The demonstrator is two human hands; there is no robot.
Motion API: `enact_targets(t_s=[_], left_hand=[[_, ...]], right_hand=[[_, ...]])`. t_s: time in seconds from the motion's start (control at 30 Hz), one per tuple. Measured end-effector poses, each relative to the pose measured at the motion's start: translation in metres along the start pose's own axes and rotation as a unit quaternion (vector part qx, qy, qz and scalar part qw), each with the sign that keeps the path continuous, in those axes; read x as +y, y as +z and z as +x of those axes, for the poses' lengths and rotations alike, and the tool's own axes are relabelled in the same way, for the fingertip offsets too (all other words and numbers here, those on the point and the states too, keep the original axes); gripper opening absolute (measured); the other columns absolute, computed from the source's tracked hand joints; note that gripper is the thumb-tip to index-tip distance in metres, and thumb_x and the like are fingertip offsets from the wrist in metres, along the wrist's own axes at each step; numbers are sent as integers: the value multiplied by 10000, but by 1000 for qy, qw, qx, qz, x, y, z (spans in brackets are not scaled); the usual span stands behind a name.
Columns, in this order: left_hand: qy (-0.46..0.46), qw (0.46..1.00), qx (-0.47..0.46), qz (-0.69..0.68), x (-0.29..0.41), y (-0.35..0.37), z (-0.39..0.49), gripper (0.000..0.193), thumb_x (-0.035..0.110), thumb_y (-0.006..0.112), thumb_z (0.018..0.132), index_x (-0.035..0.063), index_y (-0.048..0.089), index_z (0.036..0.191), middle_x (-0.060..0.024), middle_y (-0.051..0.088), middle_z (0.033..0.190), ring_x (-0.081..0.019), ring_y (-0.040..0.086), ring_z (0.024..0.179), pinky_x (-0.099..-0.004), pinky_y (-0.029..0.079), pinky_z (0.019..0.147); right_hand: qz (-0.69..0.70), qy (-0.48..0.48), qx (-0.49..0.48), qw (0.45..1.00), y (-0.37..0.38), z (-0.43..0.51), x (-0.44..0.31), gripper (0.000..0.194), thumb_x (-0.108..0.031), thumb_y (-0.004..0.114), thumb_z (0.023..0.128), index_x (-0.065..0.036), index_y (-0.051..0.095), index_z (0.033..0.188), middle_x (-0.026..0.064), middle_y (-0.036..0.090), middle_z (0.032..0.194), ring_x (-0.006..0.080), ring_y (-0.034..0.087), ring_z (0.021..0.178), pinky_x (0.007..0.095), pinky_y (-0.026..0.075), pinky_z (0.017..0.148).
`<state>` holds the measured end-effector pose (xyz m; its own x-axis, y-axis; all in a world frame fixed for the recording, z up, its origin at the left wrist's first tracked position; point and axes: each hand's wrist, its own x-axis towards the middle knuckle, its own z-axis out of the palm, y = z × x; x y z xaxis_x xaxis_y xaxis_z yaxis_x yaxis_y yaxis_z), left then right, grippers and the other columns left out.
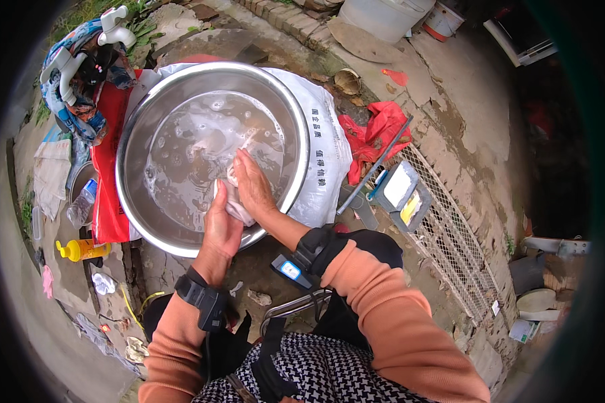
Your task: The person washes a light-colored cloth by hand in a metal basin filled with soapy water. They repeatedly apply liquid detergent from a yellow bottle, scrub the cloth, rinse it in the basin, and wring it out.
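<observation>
A wide stainless steel basin (pixel 213 65) holds cloudy, sudsy water. At its near right side my left hand (pixel 221 224) and my right hand (pixel 253 184) press a wet, pale cloth (pixel 238 204) between them, above the water. The cloth sits against the palm of my left hand, whose thumb points up; my right hand lies over its other side with fingers stretched. More light fabric (pixel 214 143) appears in the foam near the basin's middle, partly under water.
A white printed sack (pixel 327 146) lies under the basin. White taps (pixel 65 73) wrapped in patterned cloth stand at upper left. A yellow bottle (pixel 83 250) lies at left. Right of the basin are a red plastic bag (pixel 378 123), a thin rod (pixel 375 163) and a metal grate (pixel 454 242).
</observation>
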<state>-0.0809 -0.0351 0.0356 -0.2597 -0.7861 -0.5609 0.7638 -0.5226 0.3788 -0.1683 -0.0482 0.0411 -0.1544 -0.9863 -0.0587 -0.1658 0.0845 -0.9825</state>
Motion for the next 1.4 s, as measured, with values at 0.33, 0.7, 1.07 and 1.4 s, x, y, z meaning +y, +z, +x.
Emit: enact_targets(t_s=[0.33, 0.7, 1.07, 1.4], left_hand=[[6, 1000, -21, 9, 12, -4, 0, 462, 399, 415, 888, 34, 451, 1170, -98, 503, 1154, -218, 473, 1065, -390, 333, 952], [169, 975, -103, -102, 91, -13, -10, 531, 398, 402, 885, -23, 356, 1205, -192, 437, 1234, -278, 440, 1134, -437, 330, 970], [139, 947, -131, 258, 61, 11, -18, 355, 112, 580, 816, 1, 472, 1136, -70, 590, 1026, -142, 570, 919, -287, 440, 840], [183, 977, -111, 6, 65, 4, -9, 372, 291, 543, 849, 57, 466, 1127, -71, 545, 1080, -186, 528, 1000, -344, 415, 884]], right_hand=[[189, 148, -48, 970, 0, 13, 22, 545, -373, 377, 892, 41, 364, 1246, 205, 454, 1195, 239, 450, 1103, 312, 332, 933], [229, 157, -284, 918, -7, 9, -3, 637, -93, 659, 740, -2, 318, 1270, 98, 511, 1130, 159, 511, 1018, 279, 415, 857], [437, 79, -157, 882, -55, 43, -43, 523, -26, 590, 775, -15, 342, 1235, 109, 521, 1099, 179, 539, 976, 306, 448, 832], [335, 69, -225, 912, -36, 26, -37, 434, -93, 651, 751, -30, 458, 1135, 94, 519, 1087, 160, 500, 1010, 285, 416, 842]])
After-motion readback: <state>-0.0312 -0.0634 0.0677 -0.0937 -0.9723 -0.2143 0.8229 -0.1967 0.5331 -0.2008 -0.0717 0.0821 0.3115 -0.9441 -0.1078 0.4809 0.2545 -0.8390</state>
